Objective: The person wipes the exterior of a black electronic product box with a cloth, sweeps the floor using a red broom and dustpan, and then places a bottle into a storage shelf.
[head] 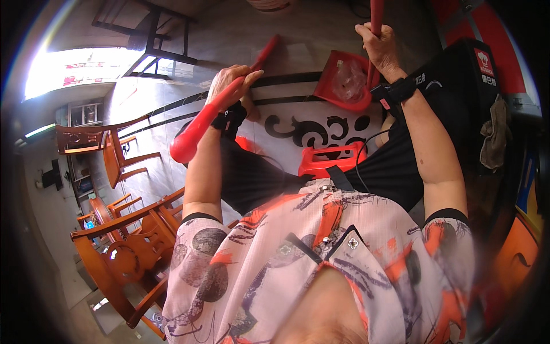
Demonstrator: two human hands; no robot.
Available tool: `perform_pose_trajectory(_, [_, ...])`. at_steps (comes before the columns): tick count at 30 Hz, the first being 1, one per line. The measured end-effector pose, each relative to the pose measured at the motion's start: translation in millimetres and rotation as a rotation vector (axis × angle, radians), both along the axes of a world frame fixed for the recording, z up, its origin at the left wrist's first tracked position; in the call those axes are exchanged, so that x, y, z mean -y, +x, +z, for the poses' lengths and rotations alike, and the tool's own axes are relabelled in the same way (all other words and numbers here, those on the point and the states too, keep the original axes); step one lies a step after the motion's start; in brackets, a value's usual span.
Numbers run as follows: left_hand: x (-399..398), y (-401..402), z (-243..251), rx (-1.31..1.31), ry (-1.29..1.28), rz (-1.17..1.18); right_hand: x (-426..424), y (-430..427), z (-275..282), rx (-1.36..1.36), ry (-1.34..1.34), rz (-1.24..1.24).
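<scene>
My left hand [234, 84] is closed around a red handle [215, 103] that slants from its rounded end near my left forearm up toward the floor ahead; its far end blurs into the dark. My right hand [380, 49] grips an upright red handle [377, 15], which runs down to a red dustpan [326, 86] on the floor. Crumpled clear plastic [349, 81] lies in the dustpan. A red plastic stool [333, 162] shows between my legs, at the hem of my patterned shirt.
Wooden chairs [114, 159] stand at the left, one close beside my left arm [129, 258]. A dark chair frame [150, 38] is at the upper left. At the right are a black carton [468, 86] and a grey glove-like cloth [494, 133]. The tiled floor [296, 124] has a black scroll pattern.
</scene>
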State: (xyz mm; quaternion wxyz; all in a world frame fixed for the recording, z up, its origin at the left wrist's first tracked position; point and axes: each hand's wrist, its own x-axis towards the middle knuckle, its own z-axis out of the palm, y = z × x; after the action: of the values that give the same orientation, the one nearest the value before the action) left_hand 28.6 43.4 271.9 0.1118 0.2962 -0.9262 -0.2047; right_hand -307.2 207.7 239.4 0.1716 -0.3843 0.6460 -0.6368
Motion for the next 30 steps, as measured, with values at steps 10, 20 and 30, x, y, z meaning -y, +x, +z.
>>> perform_pose_trajectory(10, [-103,-60,-23,-0.148,0.014,0.306,2,12,4,-0.084,0.003,-0.033])
perform_pose_trajectory(20, [-83,-52,29,-0.95,0.544,0.367,8,3,-9,-0.035,-0.055,-0.015])
perform_pose_trajectory(30, [-19,-40,3,-0.557,0.299,0.362,-4,-20,-7,0.061,-0.008,-0.061])
